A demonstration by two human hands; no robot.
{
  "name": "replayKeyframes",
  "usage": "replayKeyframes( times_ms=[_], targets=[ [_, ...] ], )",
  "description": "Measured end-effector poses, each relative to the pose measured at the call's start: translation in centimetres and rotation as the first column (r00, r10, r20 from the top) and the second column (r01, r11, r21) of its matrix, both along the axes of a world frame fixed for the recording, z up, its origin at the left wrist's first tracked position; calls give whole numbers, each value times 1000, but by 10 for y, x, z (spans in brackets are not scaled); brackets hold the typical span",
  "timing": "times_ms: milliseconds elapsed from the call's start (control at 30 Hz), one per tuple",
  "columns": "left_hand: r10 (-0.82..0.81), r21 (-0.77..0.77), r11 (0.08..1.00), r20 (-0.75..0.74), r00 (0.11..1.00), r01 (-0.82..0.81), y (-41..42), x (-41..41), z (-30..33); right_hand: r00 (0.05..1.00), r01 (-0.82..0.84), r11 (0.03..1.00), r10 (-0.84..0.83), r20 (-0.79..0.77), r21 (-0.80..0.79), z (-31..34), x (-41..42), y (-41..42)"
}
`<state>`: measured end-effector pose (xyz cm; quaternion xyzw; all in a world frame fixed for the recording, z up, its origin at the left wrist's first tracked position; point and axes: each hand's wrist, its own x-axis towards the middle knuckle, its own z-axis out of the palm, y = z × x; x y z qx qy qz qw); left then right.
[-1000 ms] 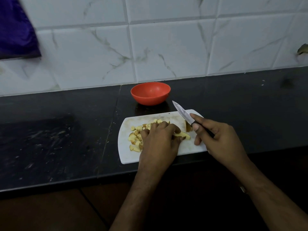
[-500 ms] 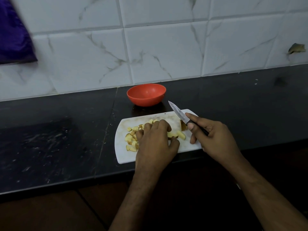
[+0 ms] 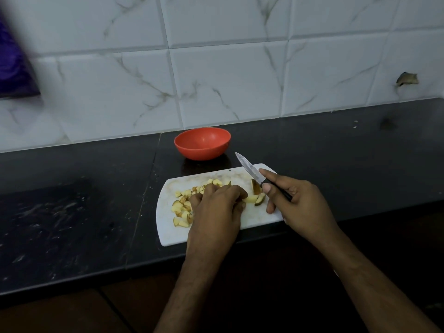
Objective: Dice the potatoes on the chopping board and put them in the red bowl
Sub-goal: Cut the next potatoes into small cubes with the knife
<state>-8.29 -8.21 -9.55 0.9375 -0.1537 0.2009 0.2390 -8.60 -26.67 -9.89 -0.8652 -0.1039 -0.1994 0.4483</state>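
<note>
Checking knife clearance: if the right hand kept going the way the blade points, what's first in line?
The right hand holds the knife with its tip aimed up-left, just right of the red bowl. It would probably pass the bowl's right rim and meet the tiled wall; depth is unclear.

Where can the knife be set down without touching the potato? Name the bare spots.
Bare counter lies right of the chopping board, behind the right hand holding the knife. More lies left of the board, out to the counter's front edge. The gap between the board and the red bowl is narrow. The board itself is crowded: diced potato under and around the left hand.
</note>
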Motion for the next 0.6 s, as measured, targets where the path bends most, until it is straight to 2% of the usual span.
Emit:
replayKeyframes(
  times_ms=[267, 500, 600],
  targets=[
    [27, 10, 1000, -3, 1000, -27, 0, -4, 1, 1000, -18, 1000, 18, -4, 11, 2, 0, 0],
    [76, 145, 987, -15, 997, -73, 16, -9, 11, 999, -33, 999, 33, -21, 29, 4, -1, -1],
    [40, 101, 994, -28, 999, -37, 21, -7, 11, 999, -23, 999, 24, -24, 23, 3, -1, -1]
  ],
)
